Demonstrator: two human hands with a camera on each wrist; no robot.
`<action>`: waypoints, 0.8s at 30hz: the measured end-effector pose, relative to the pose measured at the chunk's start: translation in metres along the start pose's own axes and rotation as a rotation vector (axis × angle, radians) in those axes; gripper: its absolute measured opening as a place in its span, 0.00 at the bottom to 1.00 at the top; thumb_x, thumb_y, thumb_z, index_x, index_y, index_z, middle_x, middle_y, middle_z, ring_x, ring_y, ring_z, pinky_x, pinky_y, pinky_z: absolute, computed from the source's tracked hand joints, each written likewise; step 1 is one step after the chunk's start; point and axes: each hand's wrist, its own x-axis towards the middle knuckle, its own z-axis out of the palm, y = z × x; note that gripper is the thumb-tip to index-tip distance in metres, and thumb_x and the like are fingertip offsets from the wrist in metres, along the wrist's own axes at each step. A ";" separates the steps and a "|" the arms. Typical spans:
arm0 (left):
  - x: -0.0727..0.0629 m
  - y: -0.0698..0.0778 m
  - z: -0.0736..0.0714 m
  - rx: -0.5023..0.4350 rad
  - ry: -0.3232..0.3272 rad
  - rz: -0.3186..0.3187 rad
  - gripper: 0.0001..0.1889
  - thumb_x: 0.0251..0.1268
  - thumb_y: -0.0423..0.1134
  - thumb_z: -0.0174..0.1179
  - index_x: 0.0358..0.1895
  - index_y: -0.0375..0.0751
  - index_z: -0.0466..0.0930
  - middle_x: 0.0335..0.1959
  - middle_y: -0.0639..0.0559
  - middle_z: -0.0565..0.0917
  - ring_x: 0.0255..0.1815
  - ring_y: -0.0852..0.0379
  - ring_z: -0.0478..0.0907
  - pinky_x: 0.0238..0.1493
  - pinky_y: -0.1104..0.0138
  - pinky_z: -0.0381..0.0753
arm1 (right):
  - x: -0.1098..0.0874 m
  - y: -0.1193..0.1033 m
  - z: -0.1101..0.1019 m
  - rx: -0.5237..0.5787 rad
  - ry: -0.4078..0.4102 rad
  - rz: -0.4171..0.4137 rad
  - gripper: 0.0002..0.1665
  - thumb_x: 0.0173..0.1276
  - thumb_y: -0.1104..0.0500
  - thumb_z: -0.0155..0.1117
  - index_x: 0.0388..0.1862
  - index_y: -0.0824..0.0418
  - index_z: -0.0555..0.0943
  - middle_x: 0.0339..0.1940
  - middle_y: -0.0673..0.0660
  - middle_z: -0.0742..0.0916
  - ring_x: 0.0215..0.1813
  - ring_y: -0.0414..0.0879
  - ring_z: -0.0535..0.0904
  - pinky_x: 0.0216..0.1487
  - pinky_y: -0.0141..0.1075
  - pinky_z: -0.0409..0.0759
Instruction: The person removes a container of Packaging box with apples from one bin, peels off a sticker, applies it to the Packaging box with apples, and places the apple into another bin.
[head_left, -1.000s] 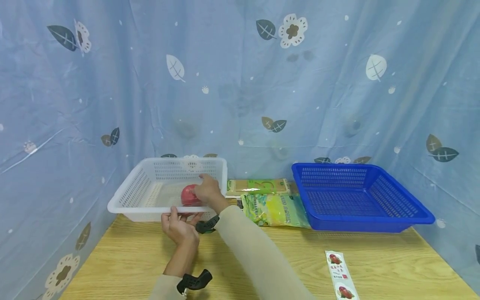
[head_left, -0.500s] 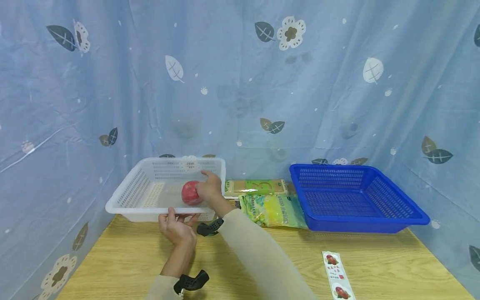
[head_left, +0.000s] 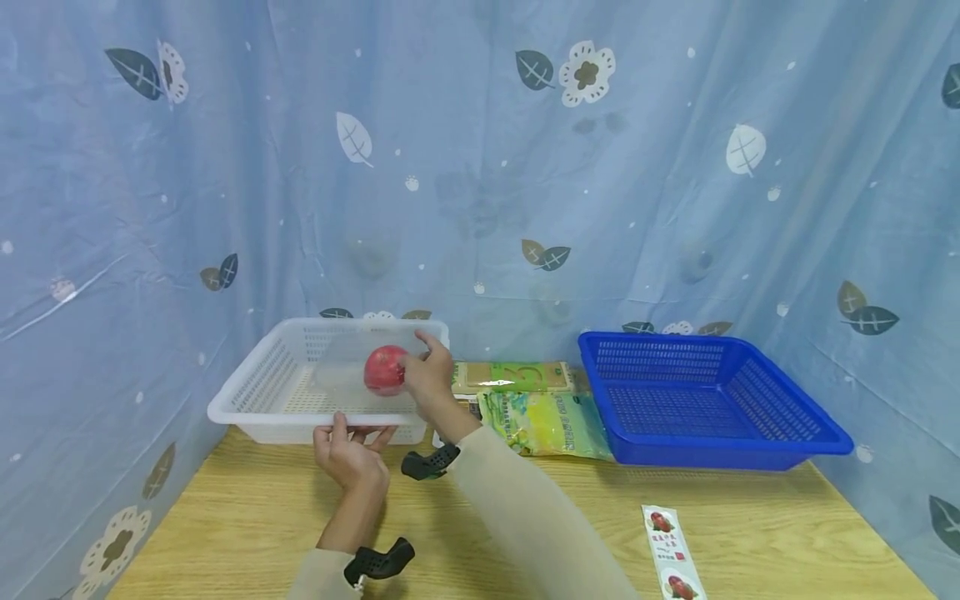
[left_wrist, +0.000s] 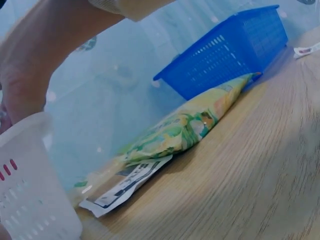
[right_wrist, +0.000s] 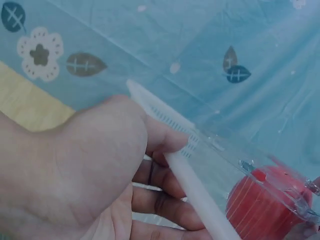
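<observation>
My left hand (head_left: 348, 462) grips the near rim of a white perforated plastic basket (head_left: 277, 419); the right wrist view shows its thumb over the rim (right_wrist: 202, 205) and its fingers beneath. Inside the basket, toward its right side, my right hand (head_left: 429, 379) holds a red round fruit (head_left: 385, 371) in a clear plastic bag (right_wrist: 220, 142). Pale streaks run over the fruit's skin. Its right side is hidden by the hand. The left wrist view has my right hand (left_wrist: 22, 95) reaching down behind the basket wall, with red showing through the slots.
Right of the white basket lie a green-and-tan flat package (head_left: 517, 377) and a yellow-green plastic packet (head_left: 555, 423). A blue perforated basket (head_left: 712, 442) stands at the right. A strip of fruit-print stickers (head_left: 670, 550) lies on the wooden table (head_left: 480, 533). Behind hangs a blue curtain (head_left: 480, 167).
My right hand and the red fruit have risen a little inside the white basket, and more of the fruit shows. The left hand keeps its grip on the rim.
</observation>
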 end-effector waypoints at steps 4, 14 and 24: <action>-0.001 -0.003 0.002 0.000 -0.012 -0.012 0.12 0.82 0.37 0.45 0.35 0.36 0.65 0.31 0.43 0.75 0.16 0.54 0.77 0.21 0.55 0.86 | -0.003 -0.004 -0.011 0.048 0.029 -0.022 0.32 0.66 0.67 0.66 0.69 0.53 0.77 0.31 0.54 0.78 0.28 0.42 0.74 0.28 0.31 0.77; -0.004 -0.001 -0.003 -0.006 0.024 0.023 0.13 0.81 0.37 0.46 0.34 0.33 0.64 0.27 0.42 0.76 0.14 0.53 0.77 0.19 0.56 0.86 | -0.023 -0.009 -0.041 0.309 0.007 -0.036 0.34 0.64 0.70 0.66 0.69 0.56 0.77 0.34 0.54 0.77 0.30 0.42 0.75 0.30 0.30 0.79; -0.006 0.002 -0.003 0.012 -0.014 0.006 0.15 0.82 0.38 0.45 0.32 0.36 0.62 0.22 0.46 0.74 0.15 0.52 0.77 0.21 0.56 0.86 | -0.049 -0.018 -0.092 0.478 0.010 -0.024 0.32 0.67 0.71 0.64 0.69 0.54 0.76 0.33 0.53 0.76 0.24 0.41 0.69 0.22 0.29 0.70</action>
